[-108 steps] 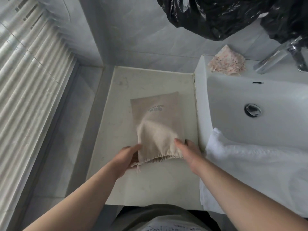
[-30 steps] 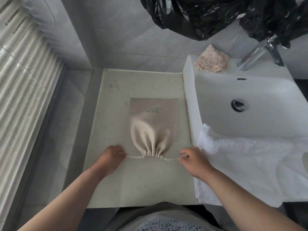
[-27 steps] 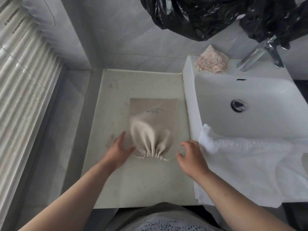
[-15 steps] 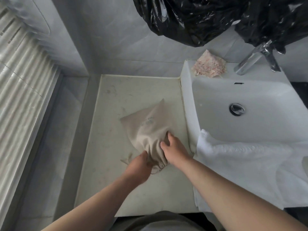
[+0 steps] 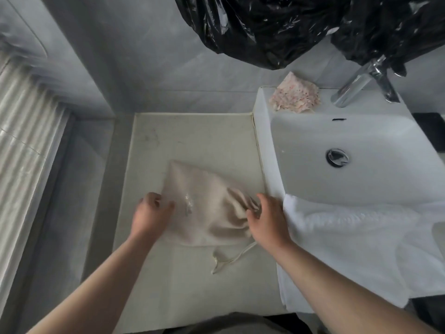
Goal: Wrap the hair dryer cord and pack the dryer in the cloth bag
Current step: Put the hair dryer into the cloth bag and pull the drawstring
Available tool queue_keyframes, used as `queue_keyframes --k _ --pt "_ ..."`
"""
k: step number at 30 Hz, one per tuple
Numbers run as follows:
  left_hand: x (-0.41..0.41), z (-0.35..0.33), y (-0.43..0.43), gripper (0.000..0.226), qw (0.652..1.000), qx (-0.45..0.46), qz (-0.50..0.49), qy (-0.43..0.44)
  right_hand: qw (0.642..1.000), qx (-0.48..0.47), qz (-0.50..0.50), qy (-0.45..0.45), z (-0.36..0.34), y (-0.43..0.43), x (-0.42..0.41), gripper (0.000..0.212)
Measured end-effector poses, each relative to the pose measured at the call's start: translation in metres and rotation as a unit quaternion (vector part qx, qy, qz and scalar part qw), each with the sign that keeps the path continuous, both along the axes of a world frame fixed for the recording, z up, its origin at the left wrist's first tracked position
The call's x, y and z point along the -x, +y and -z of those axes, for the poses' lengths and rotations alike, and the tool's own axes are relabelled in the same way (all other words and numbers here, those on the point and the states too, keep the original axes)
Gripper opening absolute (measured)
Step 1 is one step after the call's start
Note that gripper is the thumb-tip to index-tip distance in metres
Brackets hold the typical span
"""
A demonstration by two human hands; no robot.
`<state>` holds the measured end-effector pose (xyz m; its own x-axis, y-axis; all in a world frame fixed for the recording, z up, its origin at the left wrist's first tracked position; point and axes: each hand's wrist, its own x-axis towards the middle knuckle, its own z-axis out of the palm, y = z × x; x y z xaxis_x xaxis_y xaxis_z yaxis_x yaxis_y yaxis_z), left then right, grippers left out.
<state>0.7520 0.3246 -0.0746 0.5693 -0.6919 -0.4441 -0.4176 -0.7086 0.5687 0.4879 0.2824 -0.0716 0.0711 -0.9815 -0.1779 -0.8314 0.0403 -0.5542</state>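
Bag [image 5: 212, 206] got swung sideways; left hand [image 5: 151, 213] held its bottom edge, right hand [image 5: 267, 220] gripped the cinched neck. Untied drawstring [image 5: 231, 259] could've snagged.

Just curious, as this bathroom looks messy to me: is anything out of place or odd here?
Somewhat. The cloth bag lies askew on the counter, its drawstring trailing loose. A white towel sags over the sink rim, and black plastic hangs above the faucet.
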Motion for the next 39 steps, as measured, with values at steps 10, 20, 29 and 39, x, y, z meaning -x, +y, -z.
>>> queue_keyframes --k 10,20,29,39 --pt "-0.004 0.019 -0.047 0.054 0.987 -0.064 0.02 0.143 0.92 -0.284 0.186 -0.198 0.016 0.005 0.001 0.044" --pt "0.008 0.03 -0.057 0.02 0.898 -0.029 -0.148 0.413 0.746 -0.414 0.316 -0.414 0.015 -0.025 -0.021 0.014" --pt "-0.001 -0.004 -0.029 0.015 0.863 0.069 -0.198 0.46 0.723 -0.381 0.24 -0.524 -0.015 -0.026 -0.02 0.019" --pt "0.033 -0.088 0.006 0.03 0.84 0.163 -0.171 0.489 0.726 -0.324 0.157 -0.586 -0.082 0.004 0.013 0.034"
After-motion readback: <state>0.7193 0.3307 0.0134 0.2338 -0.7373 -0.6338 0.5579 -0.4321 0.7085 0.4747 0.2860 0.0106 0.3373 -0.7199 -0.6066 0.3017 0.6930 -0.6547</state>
